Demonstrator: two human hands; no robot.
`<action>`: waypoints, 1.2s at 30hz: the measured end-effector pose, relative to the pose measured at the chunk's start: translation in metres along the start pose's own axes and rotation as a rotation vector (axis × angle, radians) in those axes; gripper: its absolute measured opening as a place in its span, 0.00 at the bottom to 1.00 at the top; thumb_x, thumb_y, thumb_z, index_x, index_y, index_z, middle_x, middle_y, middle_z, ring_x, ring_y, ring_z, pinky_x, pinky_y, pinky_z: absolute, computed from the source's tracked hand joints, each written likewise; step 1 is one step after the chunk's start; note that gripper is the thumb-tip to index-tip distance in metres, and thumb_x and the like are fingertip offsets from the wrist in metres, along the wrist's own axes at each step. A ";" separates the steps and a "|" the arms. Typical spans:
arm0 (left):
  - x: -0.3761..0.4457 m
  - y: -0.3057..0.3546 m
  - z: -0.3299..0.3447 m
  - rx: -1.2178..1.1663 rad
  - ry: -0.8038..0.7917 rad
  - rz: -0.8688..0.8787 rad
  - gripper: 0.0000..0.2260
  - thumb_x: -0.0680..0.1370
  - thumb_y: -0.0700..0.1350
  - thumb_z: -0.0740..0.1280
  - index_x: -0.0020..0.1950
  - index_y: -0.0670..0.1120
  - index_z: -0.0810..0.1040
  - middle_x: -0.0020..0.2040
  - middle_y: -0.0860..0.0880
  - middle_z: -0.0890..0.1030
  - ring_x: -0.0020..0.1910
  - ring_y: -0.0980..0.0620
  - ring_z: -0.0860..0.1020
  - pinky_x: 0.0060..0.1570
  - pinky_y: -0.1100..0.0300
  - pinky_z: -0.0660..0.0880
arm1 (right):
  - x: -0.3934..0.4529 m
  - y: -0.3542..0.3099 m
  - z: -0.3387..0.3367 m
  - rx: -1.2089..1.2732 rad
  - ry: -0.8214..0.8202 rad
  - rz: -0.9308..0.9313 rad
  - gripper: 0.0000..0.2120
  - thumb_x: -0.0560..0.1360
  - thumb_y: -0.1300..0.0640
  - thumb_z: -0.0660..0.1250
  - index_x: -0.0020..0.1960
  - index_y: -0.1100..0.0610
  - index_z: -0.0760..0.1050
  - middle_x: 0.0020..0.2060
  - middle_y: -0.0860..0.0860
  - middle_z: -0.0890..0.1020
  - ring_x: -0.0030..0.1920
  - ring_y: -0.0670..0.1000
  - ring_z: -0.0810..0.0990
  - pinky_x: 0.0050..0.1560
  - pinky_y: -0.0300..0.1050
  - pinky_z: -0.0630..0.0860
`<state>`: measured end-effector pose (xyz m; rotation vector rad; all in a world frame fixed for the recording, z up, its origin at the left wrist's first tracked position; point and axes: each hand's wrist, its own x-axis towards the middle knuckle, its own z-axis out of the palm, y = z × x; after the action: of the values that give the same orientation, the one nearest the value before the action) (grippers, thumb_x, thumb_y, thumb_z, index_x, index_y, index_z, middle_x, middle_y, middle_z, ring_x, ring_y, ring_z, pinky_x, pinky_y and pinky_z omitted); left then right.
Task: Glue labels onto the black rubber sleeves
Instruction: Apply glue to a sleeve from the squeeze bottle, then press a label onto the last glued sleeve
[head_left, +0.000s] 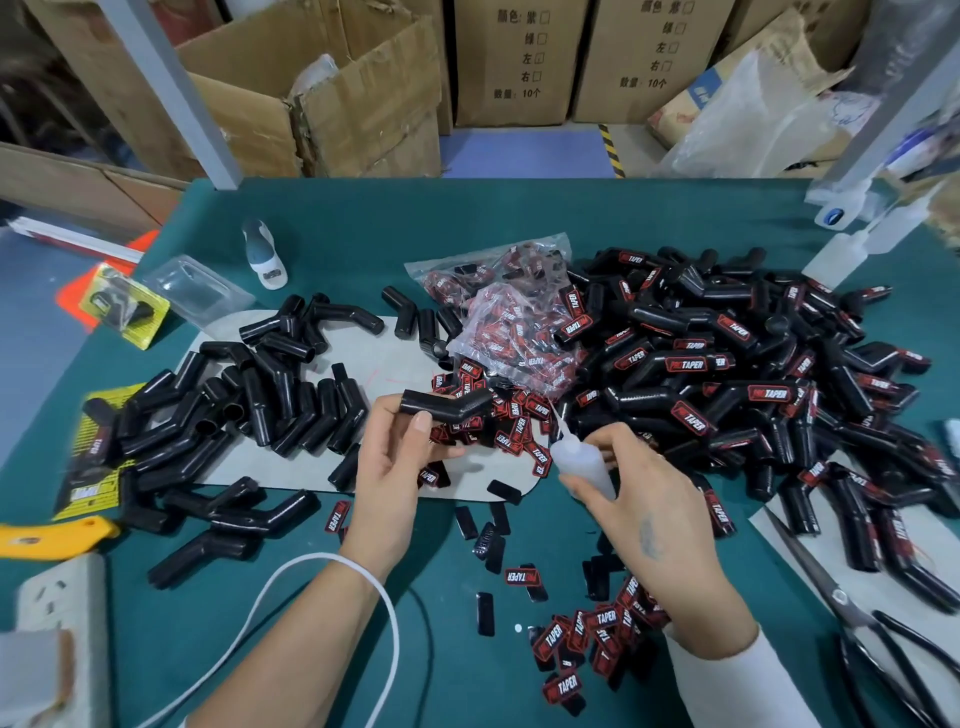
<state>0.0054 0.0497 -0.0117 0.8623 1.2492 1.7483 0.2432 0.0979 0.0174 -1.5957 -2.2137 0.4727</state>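
Note:
My left hand (395, 462) holds a bent black rubber sleeve (447, 404) above the table, thumb on top. My right hand (639, 499) grips a small white glue bottle (582, 462), its thin nozzle pointing up-left toward the sleeve's right end. Red-and-black labels (519, 421) lie scattered under and behind the sleeve, and more labels (597, 629) sit near my right wrist. A pile of unlabelled sleeves (249, 400) lies to the left. A large heap of labelled sleeves (727, 374) fills the right side.
A clear bag of labels (509, 312) lies mid-table. Scissors (852, 608) lie at the right front, a yellow tool (52, 538) and a white power strip (57, 608) at the left. A white cable (311, 571) loops by my left forearm. Cardboard boxes (363, 104) stand behind the green table (363, 218).

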 end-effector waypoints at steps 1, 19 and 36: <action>0.000 0.000 0.000 0.004 -0.004 -0.007 0.09 0.83 0.53 0.67 0.59 0.50 0.78 0.54 0.49 0.83 0.47 0.46 0.85 0.48 0.57 0.83 | 0.000 0.001 0.001 0.011 0.020 -0.004 0.15 0.76 0.41 0.72 0.52 0.40 0.67 0.44 0.37 0.80 0.42 0.45 0.80 0.38 0.50 0.79; 0.003 0.004 0.002 -0.137 -0.058 -0.100 0.05 0.84 0.45 0.64 0.57 0.46 0.77 0.50 0.47 0.82 0.48 0.46 0.83 0.47 0.55 0.82 | -0.001 -0.001 -0.002 -0.079 0.327 -0.064 0.21 0.77 0.35 0.68 0.54 0.52 0.74 0.44 0.47 0.80 0.42 0.48 0.79 0.31 0.35 0.62; 0.008 0.001 0.002 -0.131 -0.029 -0.149 0.07 0.81 0.51 0.66 0.57 0.53 0.76 0.54 0.41 0.81 0.58 0.37 0.79 0.57 0.51 0.79 | -0.004 -0.023 0.041 0.374 -0.053 -0.224 0.08 0.79 0.59 0.74 0.50 0.45 0.83 0.45 0.41 0.82 0.47 0.44 0.83 0.45 0.41 0.79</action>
<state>0.0030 0.0577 -0.0091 0.6989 1.1363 1.6723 0.2055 0.0845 -0.0077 -1.1415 -2.1498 0.8131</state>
